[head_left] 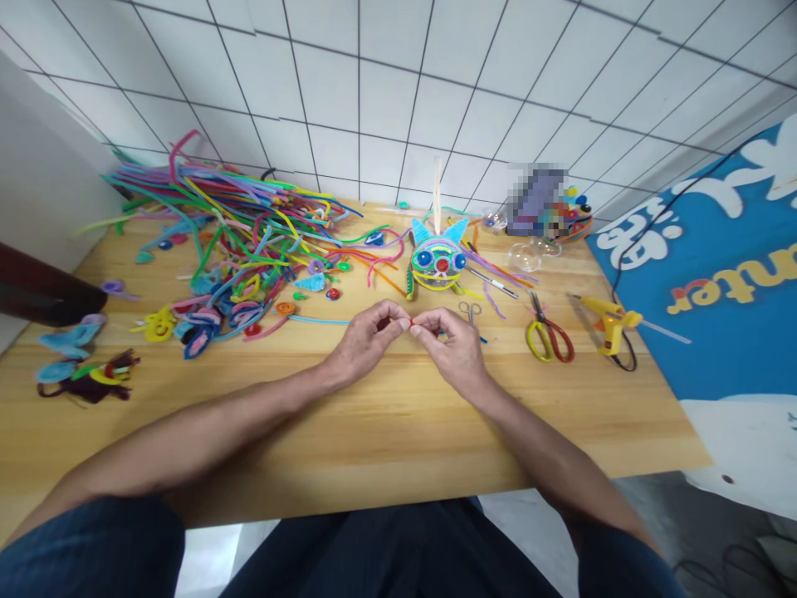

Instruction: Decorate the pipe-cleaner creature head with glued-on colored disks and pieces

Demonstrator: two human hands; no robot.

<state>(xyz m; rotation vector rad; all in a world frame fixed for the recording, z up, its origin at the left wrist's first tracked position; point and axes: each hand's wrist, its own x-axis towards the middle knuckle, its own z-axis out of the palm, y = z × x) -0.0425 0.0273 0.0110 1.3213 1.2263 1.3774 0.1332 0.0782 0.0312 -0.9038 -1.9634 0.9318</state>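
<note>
My left hand and my right hand meet fingertip to fingertip over the wooden table. Both are pinched on a small red piece, mostly hidden by the fingers; it looks like a bit of pipe cleaner. Just beyond them lies a round animal face of coloured pipe cleaners, with light blue ears, blue eyes, a red nose and a pale stick rising behind it. A light blue pipe cleaner lies left of my left hand.
A big heap of pipe cleaners covers the back left. Red-and-yellow scissors, small scissors and a yellow glue gun lie to the right. Clear plastic domes stand at the back right, a dark brown figure far left.
</note>
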